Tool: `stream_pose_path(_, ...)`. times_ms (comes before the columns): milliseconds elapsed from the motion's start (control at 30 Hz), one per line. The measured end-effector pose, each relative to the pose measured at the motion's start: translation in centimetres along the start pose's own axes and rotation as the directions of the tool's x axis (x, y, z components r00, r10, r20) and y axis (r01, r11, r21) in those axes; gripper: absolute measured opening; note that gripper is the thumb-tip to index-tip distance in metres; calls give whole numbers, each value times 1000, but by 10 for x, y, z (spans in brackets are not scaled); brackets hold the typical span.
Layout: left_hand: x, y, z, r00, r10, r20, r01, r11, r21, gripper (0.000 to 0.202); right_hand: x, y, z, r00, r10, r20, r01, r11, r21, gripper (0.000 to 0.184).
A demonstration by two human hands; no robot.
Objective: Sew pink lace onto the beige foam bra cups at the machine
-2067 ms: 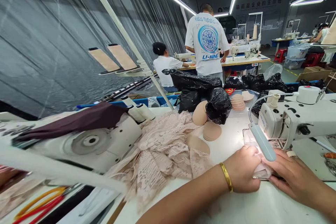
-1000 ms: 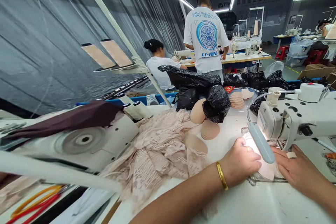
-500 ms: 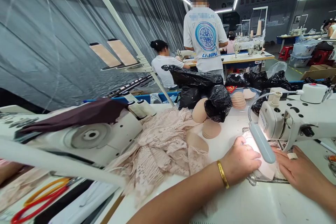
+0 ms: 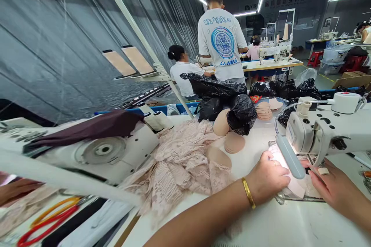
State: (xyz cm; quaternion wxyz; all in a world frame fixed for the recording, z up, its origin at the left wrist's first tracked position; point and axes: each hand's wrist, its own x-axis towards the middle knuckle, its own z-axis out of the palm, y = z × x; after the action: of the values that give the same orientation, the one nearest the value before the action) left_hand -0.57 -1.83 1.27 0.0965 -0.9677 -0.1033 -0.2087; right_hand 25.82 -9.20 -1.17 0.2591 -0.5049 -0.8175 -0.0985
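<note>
My left hand (image 4: 268, 179) has its fingers curled on a pale pink fabric piece (image 4: 296, 189), pressing it to the sewing machine's bed. Bright lamp light washes out part of the cloth. The white sewing machine (image 4: 307, 127) stands over it, and a grey gooseneck lamp (image 4: 290, 157) hides some of the needle area. Just right of the needle, my right hand (image 4: 336, 187) is closed, a slim greyish thing showing between thumb and fingers; its kind is unclear. A finger of that hand wears a pale band (image 4: 323, 171).
Crumpled beige lace (image 4: 182, 154) lies left of my forearm, beside stacked beige oval pads (image 4: 234, 142). Black plastic bags (image 4: 242, 114) line the table's back. Orange- and red-handled scissors (image 4: 49, 220) lie at lower left, near another person's hand (image 4: 17, 191). A person (image 4: 223, 42) stands beyond.
My right hand has lifted from lying flat on the cloth and drawn its fingers together by the needle. My left hand stays on the fabric. The standing person leans slightly left.
</note>
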Motion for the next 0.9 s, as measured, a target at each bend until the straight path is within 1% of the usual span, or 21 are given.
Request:
stream_pose_path(100, -1, 2, -1, 1000, -9, 2, 9, 1000, -7, 13, -2, 2, 3, 999, -32, -13, 32, 999, -31, 31)
stream_pose_path(233, 0, 0, -1, 999, -22, 39, 22, 1000, -2, 10, -8, 4, 7, 1000, -13, -13, 13, 999, -46, 33)
stream_pose_path(300, 1, -1, -1, 998, -39, 50, 38, 999, 9, 10, -10, 2, 6, 1000, 3, -5, -3, 999, -36, 33)
stream_pose_path(367, 1, 1, -2, 996, -66, 66, 65, 998, 17, 9, -11, -1, 1, 1000, -5, 25, 4, 1000, 11, 33)
stream_pose_path(433, 1, 8, -4, 993, -86, 86, 85, 996, 8, 6, -10, -5, -6, 992, -52, 117, 40, 994, 106, 32)
stream_pose_path(500, 0, 18, -7, 991, -86, 103, 88, 996, -16, 4, -7, -9, -13, 962, -114, 247, 62, 976, 209, 32)
stream_pose_path(567, 0, 26, -10, 991, -80, 111, 85, 996, -41, 5, -4, -11, -19, 926, -143, 350, 48, 963, 267, 33)
stream_pose_path(633, 0, 30, -11, 989, -82, 126, 91, 994, -62, 7, -3, -12, -20, 906, -135, 400, 17, 958, 285, 35)
stream_pose_path(700, 1, 29, -11, 984, -92, 152, 106, 990, -90, 9, -3, -12, -18, 907, -117, 404, -4, 958, 288, 35)
stream_pose_path(800, 3, 19, -10, 974, -101, 204, 127, 984, -122, 8, -4, -12, -11, 924, -93, 370, -16, 960, 280, 33)
stream_pose_path(900, 4, 9, -9, 972, -84, 218, 115, 984, -134, 11, -5, -12, -5, 942, -68, 328, -15, 969, 245, 35)
